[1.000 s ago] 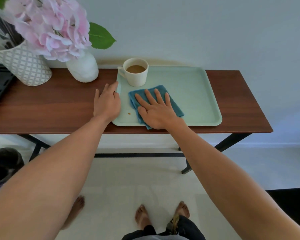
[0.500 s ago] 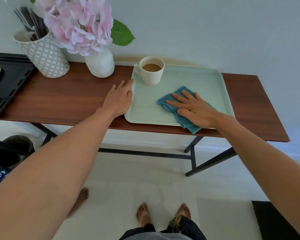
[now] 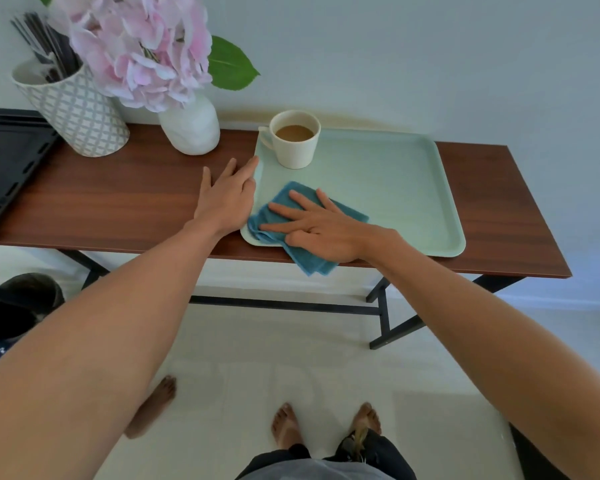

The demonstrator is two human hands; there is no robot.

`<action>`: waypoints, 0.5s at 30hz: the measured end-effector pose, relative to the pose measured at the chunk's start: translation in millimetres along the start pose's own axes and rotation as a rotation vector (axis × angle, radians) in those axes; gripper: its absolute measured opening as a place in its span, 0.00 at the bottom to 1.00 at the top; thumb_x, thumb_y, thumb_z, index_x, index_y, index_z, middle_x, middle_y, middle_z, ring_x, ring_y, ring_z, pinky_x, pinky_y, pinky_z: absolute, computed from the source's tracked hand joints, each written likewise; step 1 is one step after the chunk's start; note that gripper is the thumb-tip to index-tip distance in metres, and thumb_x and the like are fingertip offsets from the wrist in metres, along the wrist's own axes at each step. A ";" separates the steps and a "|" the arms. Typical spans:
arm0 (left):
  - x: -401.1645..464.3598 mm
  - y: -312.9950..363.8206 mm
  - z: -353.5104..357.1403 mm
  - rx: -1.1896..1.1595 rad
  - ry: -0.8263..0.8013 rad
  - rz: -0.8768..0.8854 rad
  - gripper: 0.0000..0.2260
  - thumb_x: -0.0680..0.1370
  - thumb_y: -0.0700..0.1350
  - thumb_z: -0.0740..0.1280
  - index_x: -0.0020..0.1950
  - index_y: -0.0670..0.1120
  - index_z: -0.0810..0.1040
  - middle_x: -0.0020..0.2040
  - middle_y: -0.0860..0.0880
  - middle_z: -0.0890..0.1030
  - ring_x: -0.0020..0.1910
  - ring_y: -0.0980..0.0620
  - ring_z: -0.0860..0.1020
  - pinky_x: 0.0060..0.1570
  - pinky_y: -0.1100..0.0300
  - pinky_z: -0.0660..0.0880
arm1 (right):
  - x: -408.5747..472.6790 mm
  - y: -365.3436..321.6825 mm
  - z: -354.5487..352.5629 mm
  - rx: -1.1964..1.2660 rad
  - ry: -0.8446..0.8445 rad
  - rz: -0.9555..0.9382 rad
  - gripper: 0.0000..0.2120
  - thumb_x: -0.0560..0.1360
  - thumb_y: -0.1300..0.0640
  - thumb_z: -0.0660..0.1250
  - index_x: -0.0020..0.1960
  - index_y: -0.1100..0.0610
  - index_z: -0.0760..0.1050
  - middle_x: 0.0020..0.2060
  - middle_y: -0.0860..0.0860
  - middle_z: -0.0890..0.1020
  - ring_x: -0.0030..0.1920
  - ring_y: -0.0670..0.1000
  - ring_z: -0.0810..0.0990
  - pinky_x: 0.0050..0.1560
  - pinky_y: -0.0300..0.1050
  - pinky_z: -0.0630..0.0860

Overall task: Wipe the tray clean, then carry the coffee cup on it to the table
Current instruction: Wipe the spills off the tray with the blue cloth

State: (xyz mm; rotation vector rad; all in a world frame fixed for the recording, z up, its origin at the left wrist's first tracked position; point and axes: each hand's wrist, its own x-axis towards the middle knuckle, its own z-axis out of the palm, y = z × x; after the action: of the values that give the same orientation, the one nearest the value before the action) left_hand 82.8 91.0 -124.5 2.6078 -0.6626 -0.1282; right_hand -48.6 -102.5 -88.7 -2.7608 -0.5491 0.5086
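Both hands lie flat with fingers spread, gripping nothing. The right hand (image 3: 321, 230) presses palm-down on a folded blue cloth (image 3: 307, 223) at the near-left corner of the pale green tray (image 3: 395, 188); the cloth's near corner hangs past the tray rim and the edge of the wooden table (image 3: 118, 202). The left hand (image 3: 227, 199) rests open on the table just left of the tray, its fingertips touching the tray's left rim. Farther back, the coffee cup (image 3: 296, 140) stands upright in the tray's far-left corner, part-filled with milky coffee, handle pointing left. To the far left stand a white vase (image 3: 189, 128) of pink flowers and a patterned holder (image 3: 75, 112) of dark utensils.
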 end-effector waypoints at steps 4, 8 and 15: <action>-1.0 0.4 0.3 -0.008 0.013 0.003 0.26 0.84 0.50 0.44 0.82 0.57 0.57 0.81 0.55 0.63 0.82 0.55 0.50 0.78 0.43 0.38 | -38.6 29.2 -10.1 0.121 -0.030 -0.017 0.25 0.84 0.49 0.45 0.78 0.35 0.62 0.81 0.38 0.52 0.81 0.44 0.42 0.78 0.57 0.31; -2.6 0.3 0.4 0.002 0.022 0.016 0.26 0.84 0.50 0.43 0.83 0.56 0.57 0.81 0.55 0.63 0.82 0.54 0.51 0.78 0.42 0.38 | -62.7 67.1 -18.9 0.159 0.064 0.147 0.24 0.82 0.46 0.43 0.76 0.31 0.59 0.82 0.40 0.53 0.81 0.45 0.44 0.79 0.54 0.34; -3.9 1.5 0.3 0.014 0.026 0.020 0.26 0.84 0.50 0.43 0.83 0.56 0.56 0.81 0.53 0.63 0.82 0.54 0.51 0.78 0.41 0.40 | 1.5 40.4 -11.0 -0.060 0.148 0.386 0.25 0.84 0.42 0.41 0.81 0.33 0.44 0.83 0.44 0.45 0.82 0.56 0.40 0.77 0.66 0.35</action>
State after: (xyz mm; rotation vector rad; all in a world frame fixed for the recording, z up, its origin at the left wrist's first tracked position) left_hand 78.7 91.5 -124.2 2.6111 -0.6822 -0.0831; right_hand -30.3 -140.0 -92.7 -2.9410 0.0069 0.3661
